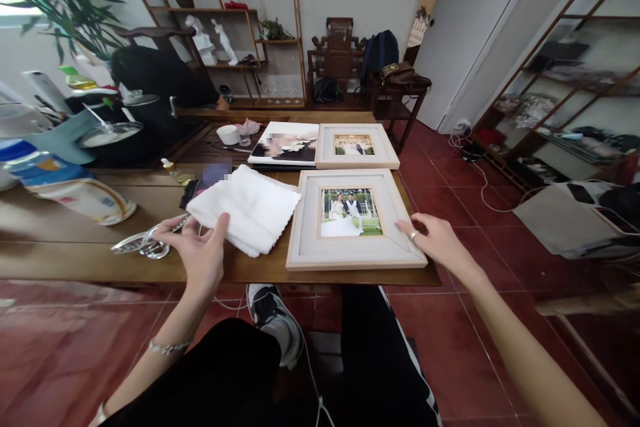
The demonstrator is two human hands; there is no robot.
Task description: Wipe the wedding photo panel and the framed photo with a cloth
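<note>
My left hand pinches the near left corner of a folded white cloth, its thumb on top. The cloth lies over the table beside a pale wooden picture frame that holds a wedding photo. At that frame's right side, my right hand grips the edge, thumb over the face and fingers along the outer side. A shiny silver looped object sits just left of my left hand; its kind is unclear. Behind, a second framed photo adjoins a photo album.
On the table's left stand a blue-and-white bottle, a dark pot and a small dropper bottle. A white cup is near the back. The table's front edge runs just above my legs.
</note>
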